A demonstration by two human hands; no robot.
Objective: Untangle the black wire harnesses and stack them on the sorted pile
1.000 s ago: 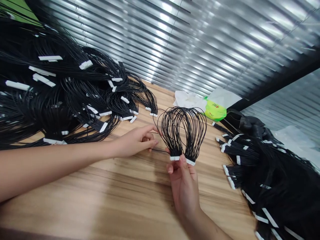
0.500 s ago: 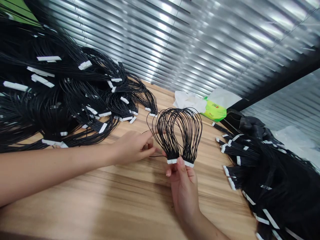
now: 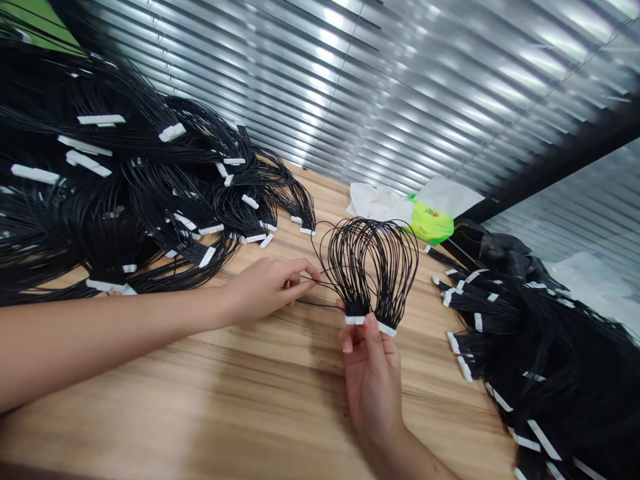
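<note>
As the right hand (image 3: pixel 374 383) grips a looped bundle of black wires (image 3: pixel 395 267) by its white connectors, the left hand (image 3: pixel 265 288) pinches a thin loose wire (image 3: pixel 327 282) between thumb and fingertips beside it. The bundle arches above the right hand, over the middle of a wood-grain desk (image 3: pixel 280 393). One white connector (image 3: pixel 355 321) sits to the left of the right thumb and another (image 3: pixel 387 329) to its right, the thumb pressed between them. Another dark strand runs low from the bundle, passing behind the left hand's fingers.

A large heap of black wiring (image 3: pixel 145 153), dotted with white connectors, spreads across the left side of the desk. A second heap (image 3: pixel 560 347) covers the right side, many of its white ends facing the hands. Beyond the bundle, crumpled white tissue (image 3: pixel 377 200) lies beside a bright green packet (image 3: pixel 431 222), near the foot of a ridged, silvery wall (image 3: pixel 320 87). Black material (image 3: pixel 510 250) and clear plastic (image 3: pixel 590 273) lie behind the right-hand heap.
</note>
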